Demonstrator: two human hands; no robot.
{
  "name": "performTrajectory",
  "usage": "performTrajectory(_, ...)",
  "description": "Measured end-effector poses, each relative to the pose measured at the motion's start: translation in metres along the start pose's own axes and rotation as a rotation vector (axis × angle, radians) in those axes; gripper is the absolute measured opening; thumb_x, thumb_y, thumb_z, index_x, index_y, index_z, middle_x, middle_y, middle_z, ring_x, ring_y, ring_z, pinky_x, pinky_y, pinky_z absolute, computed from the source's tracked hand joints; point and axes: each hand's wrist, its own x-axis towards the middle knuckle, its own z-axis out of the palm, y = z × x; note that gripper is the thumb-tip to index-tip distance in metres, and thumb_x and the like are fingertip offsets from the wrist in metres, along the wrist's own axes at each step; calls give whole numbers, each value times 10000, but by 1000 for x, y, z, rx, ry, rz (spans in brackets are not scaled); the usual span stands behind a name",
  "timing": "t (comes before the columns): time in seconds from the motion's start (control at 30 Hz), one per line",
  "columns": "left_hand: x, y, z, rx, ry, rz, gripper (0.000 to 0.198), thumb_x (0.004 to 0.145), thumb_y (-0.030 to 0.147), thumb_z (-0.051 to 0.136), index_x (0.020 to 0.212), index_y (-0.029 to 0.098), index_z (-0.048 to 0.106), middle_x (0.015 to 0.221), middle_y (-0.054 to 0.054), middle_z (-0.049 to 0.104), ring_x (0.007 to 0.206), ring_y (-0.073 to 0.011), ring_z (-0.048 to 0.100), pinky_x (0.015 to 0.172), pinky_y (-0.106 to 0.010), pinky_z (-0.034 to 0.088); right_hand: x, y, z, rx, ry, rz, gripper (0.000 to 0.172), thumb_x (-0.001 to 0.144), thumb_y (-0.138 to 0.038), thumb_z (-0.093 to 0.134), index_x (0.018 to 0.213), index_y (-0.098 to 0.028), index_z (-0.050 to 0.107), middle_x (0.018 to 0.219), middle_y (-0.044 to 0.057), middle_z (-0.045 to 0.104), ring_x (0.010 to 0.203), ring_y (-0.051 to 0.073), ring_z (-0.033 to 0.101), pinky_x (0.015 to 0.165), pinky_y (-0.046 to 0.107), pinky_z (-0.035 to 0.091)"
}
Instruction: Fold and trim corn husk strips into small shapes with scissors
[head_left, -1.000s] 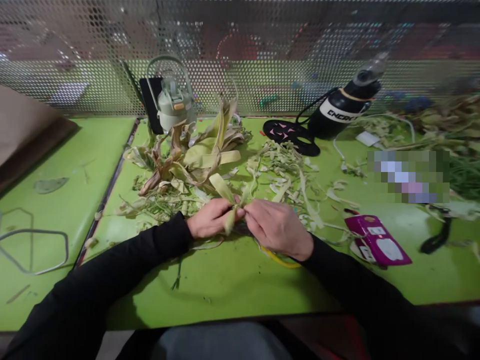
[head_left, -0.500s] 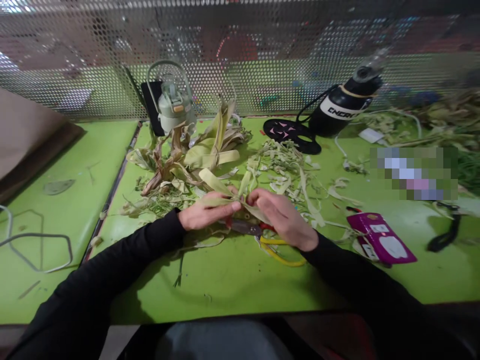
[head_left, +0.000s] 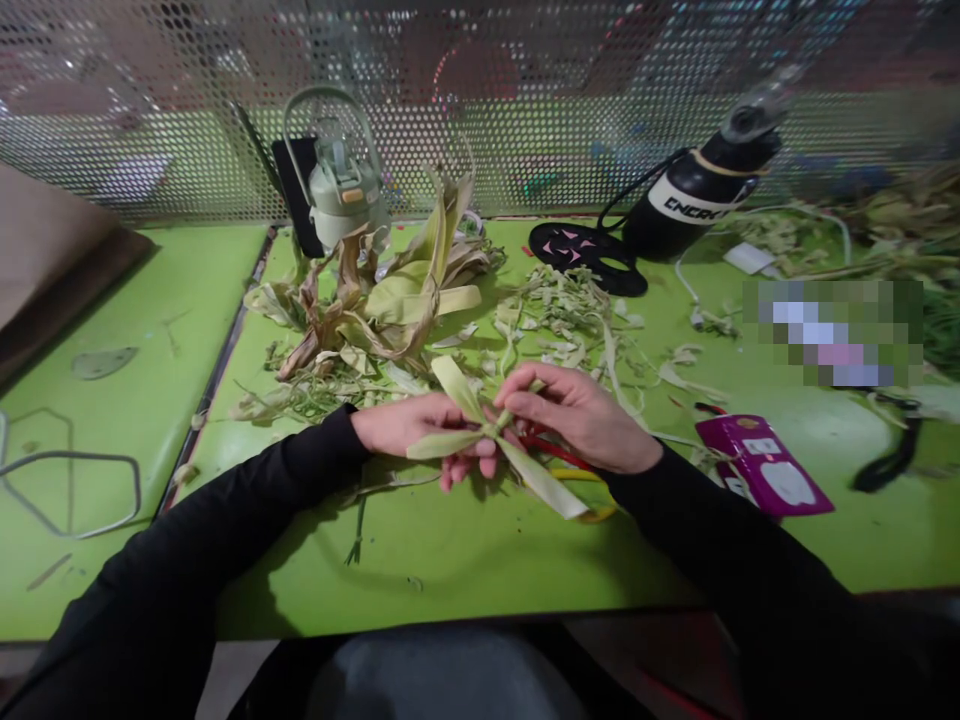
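Near the table's middle, pale green corn husk strips (head_left: 487,431) cross at a small centre, with ends pointing several ways. My left hand (head_left: 420,425) supports them from behind, thumb at the centre and fingertips showing below. Close by, my right hand (head_left: 577,415) pinches the upper right strip between thumb and fingers. Under my right hand lie scissors with red and yellow handles (head_left: 600,514), partly hidden. Just beyond both hands is a pile of dry and green corn husks (head_left: 405,295).
Husk scraps (head_left: 562,310) cover the table's centre. A pale green bottle (head_left: 346,200), a tilted black bottle (head_left: 675,210) and a black palette-shaped plate (head_left: 577,255) stand along the mesh screen (head_left: 480,120). A purple packet (head_left: 769,465) lies right; a paper bag (head_left: 60,260) and wire frame (head_left: 75,490) left.
The husk strips have turned into fuller view, one end now pointing towards me. My right hand has shifted to the upper right strip, and my left fingertips now show underneath.
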Motion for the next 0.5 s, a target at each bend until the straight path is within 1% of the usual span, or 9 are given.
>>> performTrajectory(0.03, 1, 0, 0, 2, 59, 30, 407, 860, 516, 663, 890, 112, 624, 731, -34, 645, 558, -83, 596, 523, -221, 533, 0, 0, 0, -87, 84, -60, 181, 902, -360, 653, 871, -183, 633, 749, -11, 671, 584, 98, 602, 545, 235, 495)
performTrajectory(0.1, 2, 0, 0, 7, 220, 102, 426, 905, 537, 590, 858, 113, 598, 643, -13, 607, 537, -84, 592, 542, -221, 524, 0, 2, 0, -331, 230, -199, 159, 923, -348, 626, 916, -192, 655, 819, 11, 699, 673, 124, 639, 611, 261, 517)
performTrajectory(0.13, 2, -1, 0, 12, 286, 129, 432, 919, 545, 561, 853, 119, 580, 626, -4, 592, 529, -83, 584, 545, -221, 516, 0, 3, 0, -482, 264, -266, 156, 936, -339, 610, 948, -193, 664, 861, 27, 713, 732, 142, 657, 656, 279, 526)
performTrajectory(0.17, 2, -1, 0, 23, 325, 145, 435, 929, 553, 536, 850, 126, 560, 628, 1, 583, 525, -83, 578, 542, -221, 506, 0, 3, 0, -637, 272, -333, 165, 952, -332, 586, 977, -191, 668, 894, 44, 720, 779, 158, 664, 691, 295, 528)
performTrajectory(0.23, 1, -2, 0, 109, 336, 144, 438, 951, 555, 487, 817, 139, 525, 638, 5, 561, 529, -85, 558, 528, -222, 476, 0, 5, 1, -907, 243, -454, 203, 988, -325, 523, 1010, -173, 656, 904, 67, 717, 802, 171, 654, 704, 306, 516)
performTrajectory(0.3, -1, -1, 1, 283, 313, 142, 439, 973, 532, 446, 767, 149, 504, 629, 15, 518, 531, -80, 506, 516, -221, 433, -1, 6, 3, -1082, 208, -560, 225, 1009, -316, 477, 991, -153, 631, 857, 70, 696, 761, 167, 626, 670, 295, 494)
performTrajectory(0.33, -2, 0, 1, 378, 301, 159, 433, 978, 516, 437, 757, 150, 502, 636, 15, 504, 542, -81, 480, 517, -221, 417, -2, 6, 4, -1144, 199, -608, 229, 1013, -311, 467, 970, -146, 620, 825, 65, 679, 737, 164, 609, 653, 290, 482)
performTrajectory(0.4, -2, 1, 2, 518, 298, 247, 392, 979, 482, 441, 783, 151, 514, 682, 10, 494, 590, -90, 454, 542, -227, 411, -3, 7, 6, -1238, 182, -688, 223, 1015, -291, 463, 917, -148, 603, 760, 46, 640, 682, 154, 569, 616, 282, 451)
performTrajectory(0.5, -1, 1, 5, 594, 298, 368, 322, 970, 424, 451, 810, 154, 518, 725, 3, 476, 659, -110, 452, 599, -240, 424, -6, 4, 6, -1323, 109, -782, 223, 1013, -225, 440, 850, -177, 585, 665, 4, 568, 599, 139, 498, 564, 277, 398)
